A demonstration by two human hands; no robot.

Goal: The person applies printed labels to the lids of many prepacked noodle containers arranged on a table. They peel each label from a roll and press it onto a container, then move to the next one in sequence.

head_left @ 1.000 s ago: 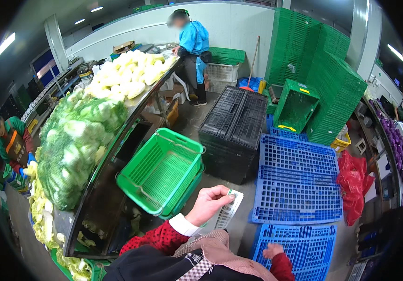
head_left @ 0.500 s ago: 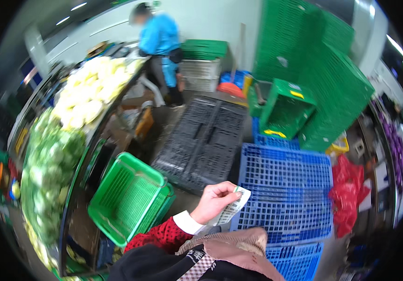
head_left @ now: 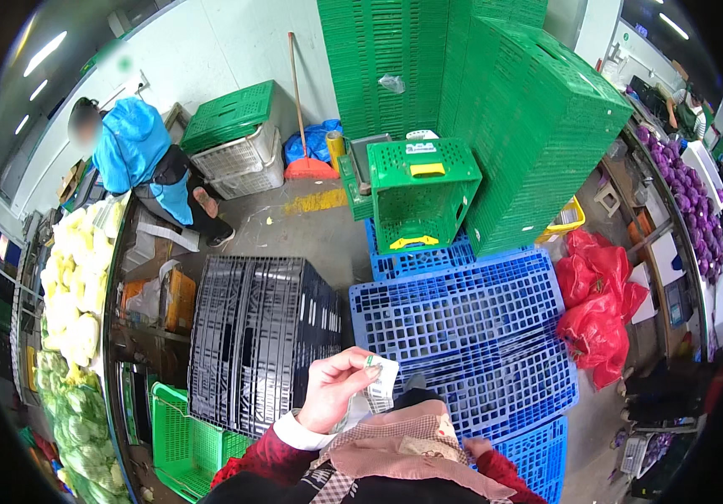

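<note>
A white paper label strip (head_left: 382, 378) with dark print and a bit of green is pinched between the thumb and fingers of my left hand (head_left: 336, 391). That hand is raised in front of my body, above the gap between the black crates and the blue pallets. My right hand (head_left: 477, 447) shows low beside the pink apron (head_left: 403, 445), over the edge of a blue pallet (head_left: 470, 344). Its fingers are mostly hidden, and whether it touches the pallet I cannot tell.
Black folded crates (head_left: 252, 336) stand at left above a green basket (head_left: 181, 445). Tall green crate stacks (head_left: 529, 126) rise behind an open green crate (head_left: 420, 197). Red bags (head_left: 596, 302) lie right. Wrapped cabbages (head_left: 84, 420) line the left table, near a person in blue (head_left: 134, 143).
My view has swung to the right, so the crates and the person appear farther left. My left hand still holds the label strip. My right hand has come into sight.
</note>
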